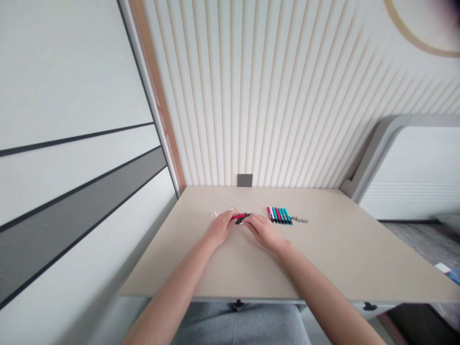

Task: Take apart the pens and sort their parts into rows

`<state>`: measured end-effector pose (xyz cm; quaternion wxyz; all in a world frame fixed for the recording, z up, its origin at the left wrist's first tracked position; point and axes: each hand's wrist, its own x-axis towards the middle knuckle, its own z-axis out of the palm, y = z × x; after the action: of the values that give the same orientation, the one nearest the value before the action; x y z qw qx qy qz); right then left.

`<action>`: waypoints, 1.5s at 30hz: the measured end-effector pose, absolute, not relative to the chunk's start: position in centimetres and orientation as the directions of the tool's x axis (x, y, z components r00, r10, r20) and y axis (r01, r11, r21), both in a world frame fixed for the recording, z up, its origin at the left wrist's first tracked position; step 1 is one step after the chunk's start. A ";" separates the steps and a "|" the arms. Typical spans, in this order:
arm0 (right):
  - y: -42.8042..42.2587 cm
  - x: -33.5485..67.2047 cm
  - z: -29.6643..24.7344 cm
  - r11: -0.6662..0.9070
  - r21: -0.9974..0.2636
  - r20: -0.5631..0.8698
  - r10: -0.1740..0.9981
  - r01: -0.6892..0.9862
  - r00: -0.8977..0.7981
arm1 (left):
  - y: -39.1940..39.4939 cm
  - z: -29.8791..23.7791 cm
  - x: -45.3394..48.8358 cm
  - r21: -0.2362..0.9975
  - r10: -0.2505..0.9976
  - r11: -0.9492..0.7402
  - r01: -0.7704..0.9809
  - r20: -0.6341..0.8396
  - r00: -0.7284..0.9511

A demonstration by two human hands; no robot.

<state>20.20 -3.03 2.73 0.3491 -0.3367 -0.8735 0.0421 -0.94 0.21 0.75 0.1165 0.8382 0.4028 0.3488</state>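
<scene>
Two hands in close: left hand [219, 228] pinching a red marker [239, 216], right hand [264, 232] unclear on its grip, and one slip could scatter the marker row [279, 215]!

A beige tabletop [345, 249] fills the lower middle of the frame. Near its centre lie a few small white pieces [214, 214], then a dark bunch of black markers [241, 219] with a red marker [239, 216] at it (both partly hidden, so their ends can't be made out). To the right sits a side-by-side row of pink and teal markers [279, 215], and just beside that, a short line of small grey metal parts [299, 219].
</scene>
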 end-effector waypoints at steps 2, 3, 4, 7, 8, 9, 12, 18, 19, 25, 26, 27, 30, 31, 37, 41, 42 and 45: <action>-2.6 21.2 2.9 0.666 -0.383 0.570 0.716 0.640 -0.404 | 0.0 0.9 -0.8 0.493 0.762 -0.645 0.583 0.475 0.441; -2.5 21.6 2.9 0.631 -0.398 0.550 0.745 0.666 -0.378 | -0.1 1.0 -0.8 0.496 0.758 -0.650 0.576 0.469 0.452; -2.3 21.8 2.9 0.611 -0.401 0.525 0.764 0.683 -0.375 | -0.2 1.1 -0.7 0.495 0.752 -0.658 0.568 0.467 0.465; -2.1 21.9 2.7 0.591 -0.411 0.455 0.793 0.694 -0.405 | -0.5 1.5 -0.6 0.485 0.729 -0.685 0.544 0.465 0.503; -2.0 21.9 2.6 0.587 -0.419 0.443 0.798 0.692 -0.408 | -0.5 1.6 -0.6 0.483 0.723 -0.690 0.539 0.462 0.513; -1.9 21.8 2.5 0.585 -0.426 0.438 0.801 0.690 -0.409 | -0.5 1.7 -0.6 0.481 0.720 -0.694 0.535 0.461 0.519; -1.7 22.1 2.3 0.594 -0.444 0.442 0.797 0.671 -0.413 | -0.3 1.5 -0.7 0.481 0.719 -0.695 0.535 0.473 0.509; -1.4 23.8 2.1 0.578 -0.515 0.436 0.812 0.632 -0.387 | 0.1 0.9 -1.0 0.493 0.729 -0.684 0.538 0.484 0.483; -1.5 24.0 2.0 0.576 -0.525 0.433 0.814 0.626 -0.387 | 0.2 0.9 -1.0 0.494 0.732 -0.681 0.540 0.478 0.486; -1.5 24.2 1.8 0.579 -0.543 0.455 0.811 0.608 -0.367 | 0.3 1.1 -1.2 0.475 0.754 -0.655 0.587 0.461 0.469; -1.5 24.2 1.8 0.577 -0.538 0.455 0.813 0.615 -0.364 | 0.3 1.1 -1.2 0.470 0.756 -0.652 0.595 0.466 0.460; -1.5 24.2 1.8 0.571 -0.530 0.452 0.816 0.627 -0.361 | 0.4 1.1 -1.3 0.466 0.756 -0.650 0.600 0.473 0.452; -1.5 24.3 1.9 0.546 -0.499 0.433 0.830 0.674 -0.351 | 0.6 1.0 -1.5 0.462 0.758 -0.645 0.608 0.488 0.433; -1.5 24.3 1.8 0.539 -0.492 0.432 0.833 0.684 -0.346 | 0.7 1.0 -1.5 0.465 0.763 -0.638 0.613 0.490 0.422; -1.3 24.5 1.2 0.541 -0.476 0.429 0.831 0.694 -0.354 | 0.6 1.2 -1.5 0.484 0.787 -0.605 0.633 0.485 0.381; -1.1 24.5 0.9 0.583 -0.454 0.422 0.807 0.674 -0.414 | 0.5 1.4 -1.5 0.484 0.789 -0.604 0.633 0.478 0.387; -1.1 24.5 0.8 0.589 -0.453 0.425 0.803 0.669 -0.418 | 0.5 1.4 -1.5 0.485 0.789 -0.603 0.634 0.478 0.385; -1.2 24.4 0.9 0.600 -0.448 0.431 0.794 0.663 -0.428 | 0.5 1.3 -1.5 0.486 0.789 -0.604 0.632 0.479 0.386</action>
<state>24.43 -1.22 0.89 0.3115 -0.4345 -0.8385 0.1055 -1.55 0.54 1.31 0.1125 0.8247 0.4306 0.3490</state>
